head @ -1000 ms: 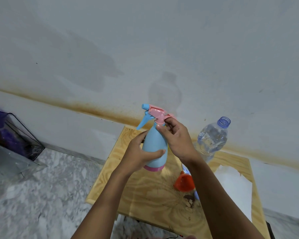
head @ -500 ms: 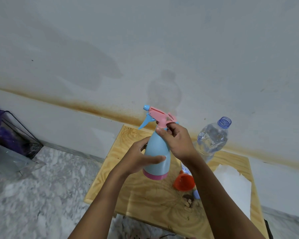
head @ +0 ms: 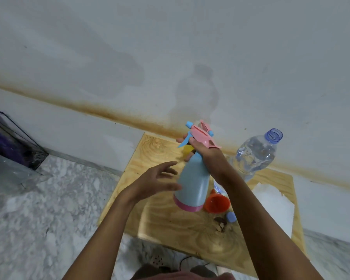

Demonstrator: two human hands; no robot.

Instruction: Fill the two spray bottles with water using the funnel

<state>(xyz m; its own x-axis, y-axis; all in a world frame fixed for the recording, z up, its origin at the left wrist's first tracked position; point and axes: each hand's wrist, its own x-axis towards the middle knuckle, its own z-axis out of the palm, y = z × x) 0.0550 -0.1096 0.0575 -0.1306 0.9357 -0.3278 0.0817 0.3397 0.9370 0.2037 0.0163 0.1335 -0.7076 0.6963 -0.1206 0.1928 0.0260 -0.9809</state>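
Spray bottle [head: 194,182] near-upright above surface [head: 170,225]; right grip [head: 202,152] curled round its neck, left grip [head: 155,182] spread, just beside body's left side.

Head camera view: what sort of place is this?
Probably a plain room in a home: marble-patterned floor, a white wall with a rusty stain line, and a low plywood table holding a water bottle.

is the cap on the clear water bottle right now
No, the water bottle has an open threaded neck, and a small blue cap lies on the table beside the orange funnel.
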